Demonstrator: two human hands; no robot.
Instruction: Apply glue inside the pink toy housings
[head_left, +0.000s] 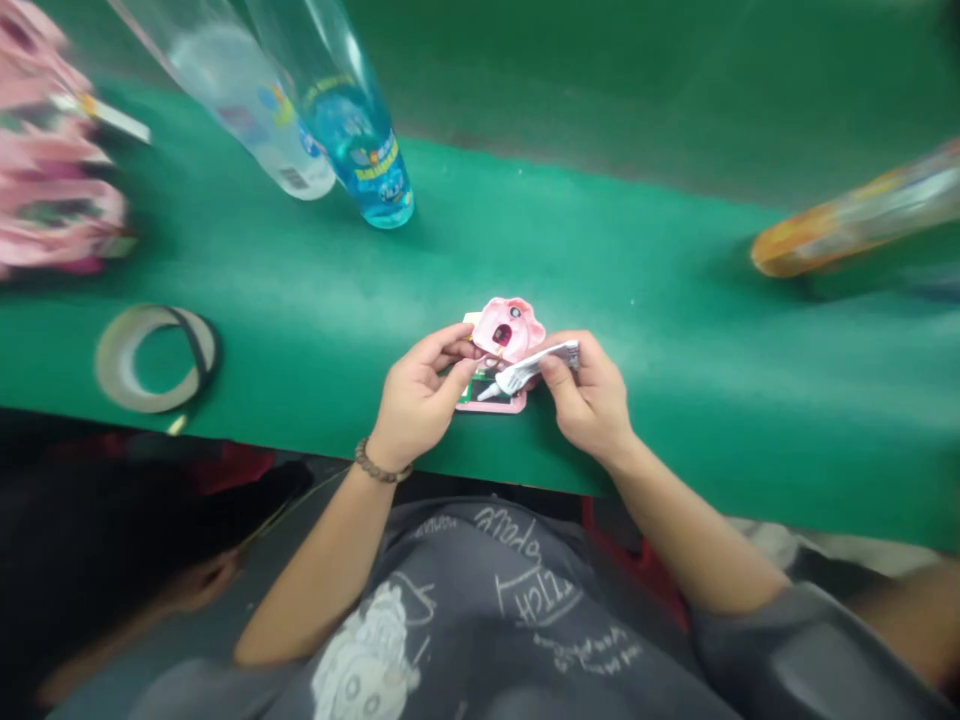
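Observation:
My right hand (pixel 589 385) is closed around a small white squeeze tube (pixel 536 370), its narrow nozzle slanting down to the left. Between thumb and fingers, my left hand (pixel 431 390) grips a pink plastic shell (pixel 510 328) with a wavy edge and a dark opening. Just below the shell lies a pink-rimmed piece (pixel 501 406) with a dark inside and a bit of green at its left. The nozzle points over this piece; whether it touches anything I cannot tell.
A tape roll (pixel 112 360) lies on the green table (pixel 637 420) at left. Behind stand a blue bottle (pixel 367 150) and a clear bottle (pixel 240 110). Pink parts (pixel 60 215) are heaped far left, and an orange-based bottle (pixel 825 235) is at right. Another person's hand (pixel 206 580) shows lower left.

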